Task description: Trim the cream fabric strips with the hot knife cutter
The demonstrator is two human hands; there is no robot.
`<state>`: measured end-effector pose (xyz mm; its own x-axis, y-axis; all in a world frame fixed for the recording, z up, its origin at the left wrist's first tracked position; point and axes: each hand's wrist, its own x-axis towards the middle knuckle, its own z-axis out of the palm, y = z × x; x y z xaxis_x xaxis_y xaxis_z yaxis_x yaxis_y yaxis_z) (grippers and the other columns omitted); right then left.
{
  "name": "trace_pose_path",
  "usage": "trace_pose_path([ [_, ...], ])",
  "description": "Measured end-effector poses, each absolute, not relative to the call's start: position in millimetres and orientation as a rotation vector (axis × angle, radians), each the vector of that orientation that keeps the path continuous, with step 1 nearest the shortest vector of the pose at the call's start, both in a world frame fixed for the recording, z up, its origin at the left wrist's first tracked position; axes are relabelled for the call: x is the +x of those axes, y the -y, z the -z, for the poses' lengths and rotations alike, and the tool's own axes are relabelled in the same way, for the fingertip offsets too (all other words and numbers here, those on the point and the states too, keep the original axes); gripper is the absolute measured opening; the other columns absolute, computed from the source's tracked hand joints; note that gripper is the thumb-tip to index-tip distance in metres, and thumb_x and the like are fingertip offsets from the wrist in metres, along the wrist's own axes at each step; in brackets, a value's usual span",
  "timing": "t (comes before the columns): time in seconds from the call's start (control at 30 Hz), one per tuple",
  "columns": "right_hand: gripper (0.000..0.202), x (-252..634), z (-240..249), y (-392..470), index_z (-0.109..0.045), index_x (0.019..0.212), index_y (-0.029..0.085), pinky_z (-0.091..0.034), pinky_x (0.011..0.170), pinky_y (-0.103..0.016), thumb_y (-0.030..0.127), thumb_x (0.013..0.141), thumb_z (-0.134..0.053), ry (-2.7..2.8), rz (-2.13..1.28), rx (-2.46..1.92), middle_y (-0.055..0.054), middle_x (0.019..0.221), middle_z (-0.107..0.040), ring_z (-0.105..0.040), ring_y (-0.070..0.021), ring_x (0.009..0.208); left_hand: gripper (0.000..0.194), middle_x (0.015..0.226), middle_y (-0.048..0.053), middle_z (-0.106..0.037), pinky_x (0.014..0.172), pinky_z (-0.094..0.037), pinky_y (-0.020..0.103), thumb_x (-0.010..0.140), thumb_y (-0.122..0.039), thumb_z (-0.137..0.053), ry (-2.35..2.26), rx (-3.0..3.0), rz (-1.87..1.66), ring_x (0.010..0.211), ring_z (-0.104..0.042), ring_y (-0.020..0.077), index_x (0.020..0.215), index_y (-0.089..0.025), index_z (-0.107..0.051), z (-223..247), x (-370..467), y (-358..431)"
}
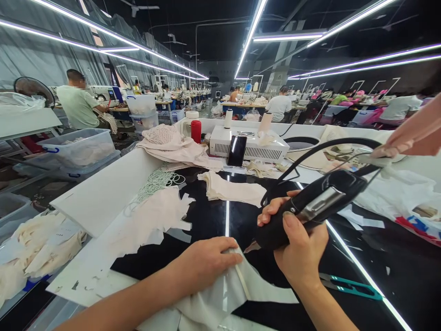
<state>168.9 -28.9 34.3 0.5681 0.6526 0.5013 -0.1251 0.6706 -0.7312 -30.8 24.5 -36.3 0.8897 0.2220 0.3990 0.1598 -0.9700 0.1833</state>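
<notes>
My right hand (299, 239) is wrapped round a black corded handheld tool (313, 202), held above the black glossy tabletop (361, 257). My left hand (210, 262) lies over a pale cloth (255, 280), its fingertips pressed together at the cloth's edge. Whether it pinches the cloth or only presses on it is hard to make out. The cloth spreads over the table's near edge, with a narrow strip running along it. Teal thread snips (354, 287) lie right of my right wrist. Beyond my hands is a stack of cream fabric pieces (234, 189).
A white box machine (250, 145) with thread cones stands at the back, a phone (236, 151) leaning on it. Fabric scraps (151, 220) and green cord (160, 181) lie left. The tool's black cable (303, 161) arches right. People work at machines beyond.
</notes>
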Motion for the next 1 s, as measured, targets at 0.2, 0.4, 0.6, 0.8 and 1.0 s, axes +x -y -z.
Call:
trace_pose_path([
  [0.2, 0.038, 167, -29, 32, -0.067, 0.118, 0.029, -0.061, 0.064, -0.029, 0.041, 0.092, -0.092, 0.873, -0.494, -0.736, 0.004, 0.085, -0.070, -0.067, -0.0151, 0.067, 0.041, 0.143, 0.007, -0.070, 0.102, -0.065, 0.027, 0.104, 0.002, -0.050, -0.316, 2.911, -0.578, 0.123, -0.076, 0.0203, 0.132, -0.023, -0.067, 33, -31, -24],
  [0.4, 0.032, 168, -32, 34, -0.068, 0.114, 0.029, -0.062, 0.063, -0.029, 0.037, 0.092, -0.090, 0.860, -0.498, -0.768, 0.004, 0.084, -0.071, -0.068, -0.0148, 0.065, 0.044, 0.145, 0.008, -0.070, 0.102, -0.066, 0.029, 0.104, 0.003, -0.048, -0.313, 2.918, -0.537, 0.127, -0.075, 0.0224, 0.133, -0.022, -0.069, 30, -34, -26],
  [0.6, 0.040, 173, -43, 43, -0.069, 0.115, 0.028, -0.063, 0.060, -0.028, 0.040, 0.086, -0.095, 0.837, -0.481, -0.729, 0.004, 0.081, -0.072, -0.067, -0.0157, 0.062, 0.035, 0.142, 0.015, -0.072, 0.116, -0.062, 0.039, 0.106, -0.001, -0.055, -0.174, 2.963, -0.630, 0.135, -0.071, 0.0271, 0.136, -0.014, -0.069, 24, -31, -26],
  [0.8, 0.040, 175, -40, 47, -0.069, 0.115, 0.028, -0.062, 0.059, -0.028, 0.041, 0.087, -0.095, 0.834, -0.477, -0.736, 0.004, 0.081, -0.071, -0.067, -0.0158, 0.062, 0.033, 0.125, 0.009, -0.075, 0.099, -0.066, 0.031, 0.104, 0.000, -0.058, -0.169, 2.904, -0.483, 0.110, -0.074, 0.0213, 0.132, -0.013, -0.071, 14, -19, -16],
  [1.0, 0.038, 172, -36, 46, -0.068, 0.115, 0.029, -0.062, 0.063, -0.029, 0.044, 0.090, -0.093, 0.865, -0.473, -0.746, 0.004, 0.084, -0.072, -0.067, -0.0155, 0.065, 0.028, 0.127, 0.007, -0.074, 0.095, -0.065, 0.029, 0.107, -0.003, -0.058, -0.225, 2.936, -0.492, 0.110, -0.073, 0.0191, 0.128, -0.017, -0.070, 19, -23, -10],
])
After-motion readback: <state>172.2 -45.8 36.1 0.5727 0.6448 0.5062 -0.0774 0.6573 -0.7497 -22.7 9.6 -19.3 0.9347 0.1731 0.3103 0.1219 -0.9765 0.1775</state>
